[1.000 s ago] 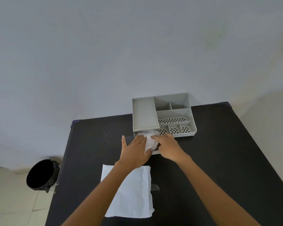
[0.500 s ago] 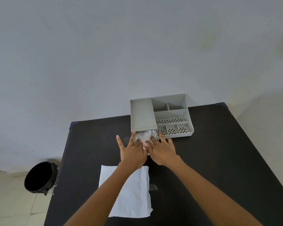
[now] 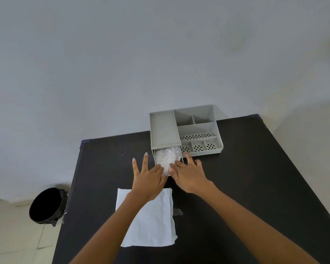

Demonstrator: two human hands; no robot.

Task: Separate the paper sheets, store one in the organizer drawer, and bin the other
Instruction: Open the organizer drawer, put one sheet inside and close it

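A grey organizer (image 3: pixel 165 128) stands at the table's far edge, its small drawer (image 3: pixel 181 159) pulled part way out toward me. A crumpled white paper sheet (image 3: pixel 167 157) lies inside the drawer. My left hand (image 3: pixel 148 179) rests flat with fingers spread at the drawer's front left, fingertips touching its front. My right hand (image 3: pixel 189 175) lies flat at the front right, fingers spread against the drawer front. Neither hand holds anything. A second white sheet (image 3: pixel 152 221) lies flat on the black table, partly under my left forearm.
A black bin (image 3: pixel 45 205) stands on the floor, left of the black table (image 3: pixel 255 178). The organizer's open compartments (image 3: pixel 196 128) with perforated bottoms sit to the right of the drawer. A white wall rises behind the table.
Both hands slid forward against the drawer front, and the drawer with the crumpled sheet went further into the organizer. The fingers have spread out flat.
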